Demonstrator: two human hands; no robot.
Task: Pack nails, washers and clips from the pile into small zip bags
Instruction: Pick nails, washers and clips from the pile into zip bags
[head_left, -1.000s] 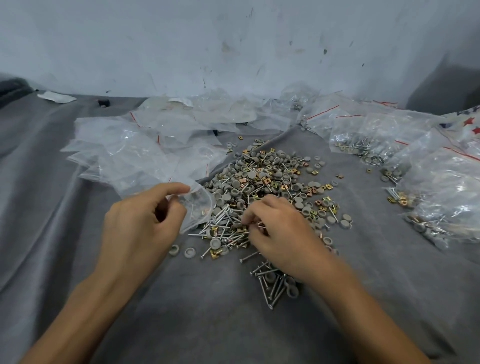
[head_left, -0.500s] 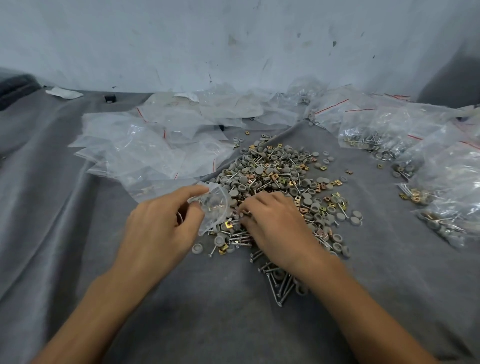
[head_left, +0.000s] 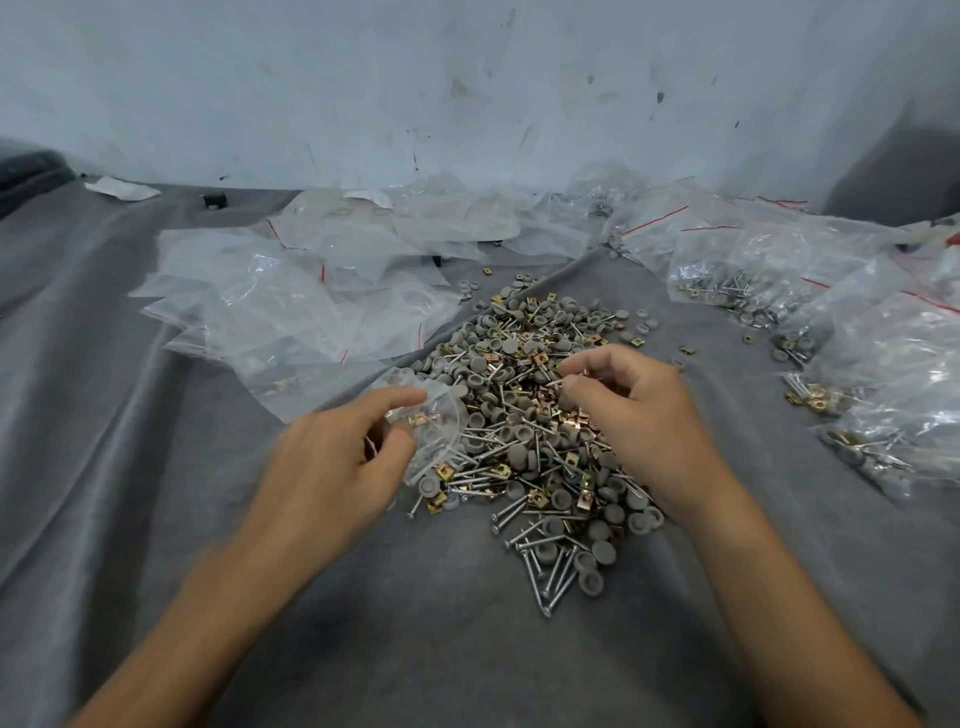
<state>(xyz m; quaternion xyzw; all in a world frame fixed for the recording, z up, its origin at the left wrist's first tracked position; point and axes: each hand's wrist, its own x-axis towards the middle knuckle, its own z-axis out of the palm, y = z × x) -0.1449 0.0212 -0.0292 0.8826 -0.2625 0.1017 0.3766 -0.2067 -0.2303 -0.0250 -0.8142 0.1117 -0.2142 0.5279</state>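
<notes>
Head view, single entry. Item: left hand (head_left: 332, 467), thumb and forefinger pinching the mouth of one small bag (head_left: 434, 415), held open at the left edge of the pile (head_left: 519, 338); a few brass clips show through the plastic. Item: right hand (head_left: 639, 421), fingers curled over the middle of the pile, thumb and forefinger pinching what looks like a nail (head_left: 560, 382), though it is too small for me to be sure. Item: the pile itself, mixed, lying on grey cloth (head_left: 467, 649) between my hands and beyond them; loose nails (head_left: 550, 571) and grey washers (head_left: 602, 552) trail toward me, and clips (head_left: 540, 358) are scattered throughout. Item: empty bags (head_left: 291, 312), heaped left and behind the pile. Item: filled bags (head_left: 857, 364), lying along the right, well apart from my hands. Item: scuffed wall (head_left: 467, 78) at the back. Risks, as I judge them: the bag mouth is limp and only pinched on one side, so it may fold shut as I bring the piece over, and the piece would drop back into the pile. A thin nail in a fingertip pinch can roll out or snag a neighbour. Nail points could pierce the thin plastic. The count per bag is easy to lose in so mixed a heap.
</notes>
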